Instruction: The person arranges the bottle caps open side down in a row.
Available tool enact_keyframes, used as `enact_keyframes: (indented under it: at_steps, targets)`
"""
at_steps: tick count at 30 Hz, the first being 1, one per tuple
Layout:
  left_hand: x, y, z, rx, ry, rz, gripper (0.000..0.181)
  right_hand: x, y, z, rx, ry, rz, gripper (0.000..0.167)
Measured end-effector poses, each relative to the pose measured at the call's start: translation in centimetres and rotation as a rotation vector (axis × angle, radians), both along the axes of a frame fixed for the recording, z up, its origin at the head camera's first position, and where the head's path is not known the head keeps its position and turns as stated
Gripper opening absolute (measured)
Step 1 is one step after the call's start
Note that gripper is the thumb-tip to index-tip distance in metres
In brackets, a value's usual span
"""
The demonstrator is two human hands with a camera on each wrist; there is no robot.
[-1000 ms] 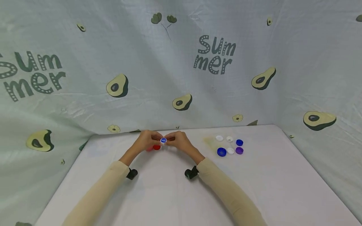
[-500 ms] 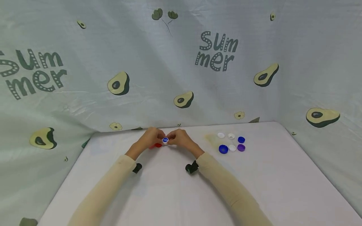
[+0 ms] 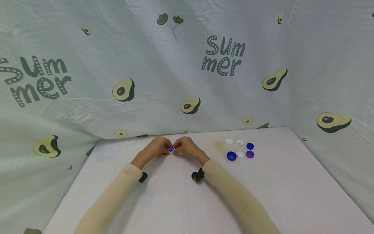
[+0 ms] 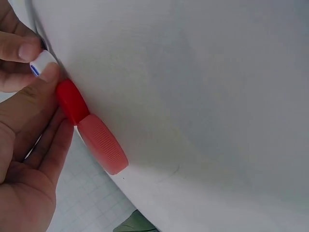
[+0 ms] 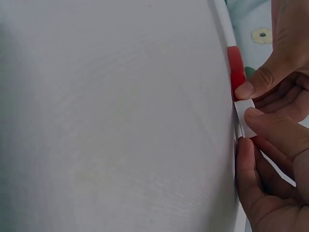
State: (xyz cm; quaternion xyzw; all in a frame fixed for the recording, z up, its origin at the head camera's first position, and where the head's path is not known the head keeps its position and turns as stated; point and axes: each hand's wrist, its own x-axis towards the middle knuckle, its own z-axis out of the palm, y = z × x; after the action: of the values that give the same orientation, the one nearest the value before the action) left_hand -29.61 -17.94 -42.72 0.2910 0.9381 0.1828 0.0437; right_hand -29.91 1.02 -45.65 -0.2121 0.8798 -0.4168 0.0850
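Near the back edge of the table, my left hand [image 3: 157, 149] and right hand [image 3: 188, 148] meet at a small white bottle cap with a blue printed top [image 3: 171, 149]. Fingers and thumbs of both hands pinch this white cap [image 4: 44, 63] from either side. Touching the left fingertips is a red bottle cap [image 4: 72, 101], standing on its edge against a pinkish-red ridged cap [image 4: 102, 144]. In the right wrist view the right thumb lies on the white cap [image 5: 245, 118], which is in line with the red one [image 5: 237, 84]. The left hand mostly hides the red caps in the head view.
To the right of the hands lie several loose caps: a large blue one [image 3: 231, 156], a smaller blue one [image 3: 250, 146], a purple one [image 3: 249, 154] and white ones [image 3: 229, 141]. A patterned cloth [image 3: 157, 65] hangs behind the white table [image 3: 175, 201].
Both hands have brought the white cap slightly lower and a little to the right. The left hand has shifted right and now covers most of the red caps.
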Motion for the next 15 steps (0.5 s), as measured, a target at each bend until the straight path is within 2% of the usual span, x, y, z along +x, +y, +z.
enact_keyframes:
  at_steps: [7,15]
  targets:
    - [0.12,-0.22,-0.13,0.007,-0.024,0.031,0.017,-0.3,-0.21,-0.05,0.016,-0.014,-0.017,0.018]
    - [0.13,-0.33,-0.23,0.033,-0.066,0.079,0.02,-0.42,-0.06,-0.64,-0.017,-0.052,-0.027,0.019]
